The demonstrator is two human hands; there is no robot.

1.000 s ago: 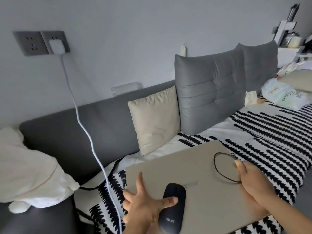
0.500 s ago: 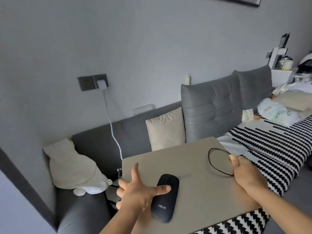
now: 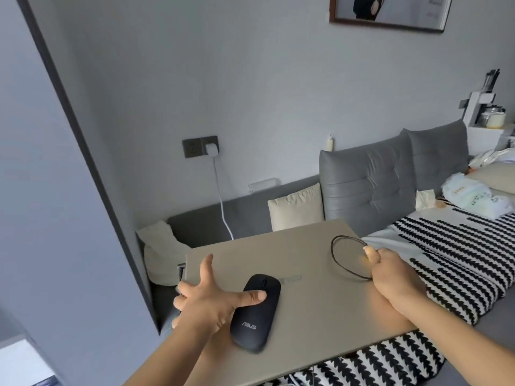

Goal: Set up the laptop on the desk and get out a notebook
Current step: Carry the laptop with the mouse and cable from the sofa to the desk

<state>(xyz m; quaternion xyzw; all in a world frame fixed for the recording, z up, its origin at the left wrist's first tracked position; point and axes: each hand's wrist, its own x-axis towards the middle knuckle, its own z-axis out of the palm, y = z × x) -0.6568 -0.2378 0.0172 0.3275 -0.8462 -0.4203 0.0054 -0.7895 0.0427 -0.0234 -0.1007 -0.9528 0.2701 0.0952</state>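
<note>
Laptop (image 3: 306, 274) stiff, slick. Your left hand (image 3: 206, 299) clamps its edge, thumb pinning mouse (image 3: 255, 312); right hand (image 3: 390, 277) grips opposite edge w/ cable loop (image 3: 334, 260). Keep level.

From my remote seat the room looked dim and evenly grey, shadows soft; wide-angle bending tilted the edges, and the lower-left corner was smeared.

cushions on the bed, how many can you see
4: a cream cushion against the headboard, two big grey cushions to its right, and a beige one at the far right edge. More may be hidden.
</note>
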